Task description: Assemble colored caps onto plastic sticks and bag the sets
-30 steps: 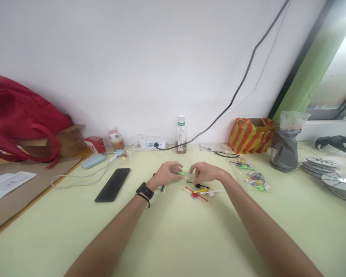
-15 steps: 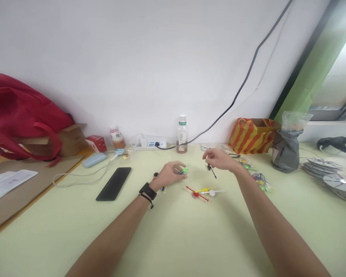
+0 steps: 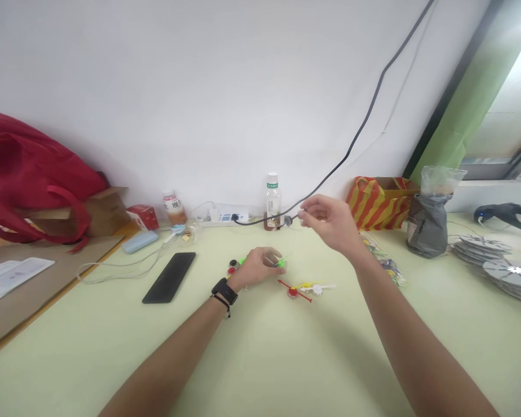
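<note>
Pinching one black spinner (image 3: 287,221) by its near end, our right hand (image 3: 325,223) keeps thumb and fingertips together well above the table (image 3: 260,359); the spinner is blurred, and in our view it shows beside the tall bottle (image 3: 272,202). Our left hand (image 3: 264,265), low over the table, has its fingers curled toward the thumb around one green spinner (image 3: 281,263), much of which the fingers hide. Just below and between the hands lie three more spinners, close together: one red (image 3: 292,293), one yellow (image 3: 304,286) and one white (image 3: 316,289); where the yellow and white overlap is hard to make out. Left of our left hand we count three round pieces, a black (image 3: 233,263), a red (image 3: 231,271) and a green (image 3: 242,260), the hand covering whatever else lies there. Near our right forearm, bagged pieces (image 3: 391,271) are partly hidden, so we cannot count them. Farther out, we see one phone (image 3: 169,278), a second bottle (image 3: 173,208), one red box (image 3: 142,218), one striped bag (image 3: 382,202), one grey bag (image 3: 429,226) and two stacks of discs, the nearer (image 3: 512,281) cut off by the right edge. The red backpack (image 3: 35,174) is cut off at the left.
</note>
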Motion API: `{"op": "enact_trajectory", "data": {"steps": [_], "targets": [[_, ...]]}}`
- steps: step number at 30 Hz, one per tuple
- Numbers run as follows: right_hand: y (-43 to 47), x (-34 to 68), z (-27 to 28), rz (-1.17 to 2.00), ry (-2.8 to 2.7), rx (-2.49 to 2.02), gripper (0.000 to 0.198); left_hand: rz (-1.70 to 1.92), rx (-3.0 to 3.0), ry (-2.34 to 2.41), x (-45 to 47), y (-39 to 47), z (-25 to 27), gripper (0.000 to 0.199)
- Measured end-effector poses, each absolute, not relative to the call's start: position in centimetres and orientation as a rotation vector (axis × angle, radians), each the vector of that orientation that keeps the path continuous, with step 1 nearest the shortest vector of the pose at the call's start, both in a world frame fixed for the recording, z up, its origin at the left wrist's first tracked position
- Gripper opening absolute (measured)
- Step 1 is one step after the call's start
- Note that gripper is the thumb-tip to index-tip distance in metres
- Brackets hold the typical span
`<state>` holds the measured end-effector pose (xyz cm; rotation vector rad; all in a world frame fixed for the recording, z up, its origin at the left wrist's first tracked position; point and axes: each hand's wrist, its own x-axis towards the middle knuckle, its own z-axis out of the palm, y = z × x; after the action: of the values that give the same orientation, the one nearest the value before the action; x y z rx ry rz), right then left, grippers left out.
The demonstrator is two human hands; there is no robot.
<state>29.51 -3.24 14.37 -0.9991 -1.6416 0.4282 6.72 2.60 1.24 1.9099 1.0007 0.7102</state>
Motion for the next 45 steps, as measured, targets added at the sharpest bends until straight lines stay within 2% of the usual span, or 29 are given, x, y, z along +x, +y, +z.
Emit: {"op": "enact_trajectory", "data": {"steps": [2,8,15,21,26,32,35,40,45], "targets": [[-3.2,28.8,13.9,0.304,-1.758,-1.038,0.006,0.733,1.907,0.987,6.8,2.5,1.2,0.051],[-2.5,28.1,12.7,0.155,-1.839,-1.157,0.009,0.776,1.883,0.934,7.0,2.6,1.0,0.045],[-1.9,27.2,11.7,0.374,-1.842,-1.201,0.012,0.809,1.842,0.911,7.1,2.6,0.7,0.053],[-2.5,27.6,12.5,0.124,-1.735,-1.175,0.012,0.835,1.795,0.934,7.2,2.2,1.9,0.060],[-2.7,27.3,12.7,0.227,-1.686,-1.154,0.014,0.989,1.851,0.846,7.7,1.4,4.2,0.056],[-2.6,26.7,12.4,0.126,-1.731,-1.268,0.015,1.154,1.955,0.776,7.1,1.4,7.0,0.041],[-2.6,26.6,12.3,0.119,-1.771,-1.305,0.014,1.158,1.988,0.821,6.7,1.6,7.6,0.043],[-2.7,25.8,11.7,0.301,-1.904,-1.238,0.016,1.157,1.951,0.832,6.8,1.4,8.2,0.045],[-3.0,25.4,11.0,0.089,-2.050,-1.299,0.018,1.111,1.845,0.778,6.7,1.8,7.9,0.050]]}}
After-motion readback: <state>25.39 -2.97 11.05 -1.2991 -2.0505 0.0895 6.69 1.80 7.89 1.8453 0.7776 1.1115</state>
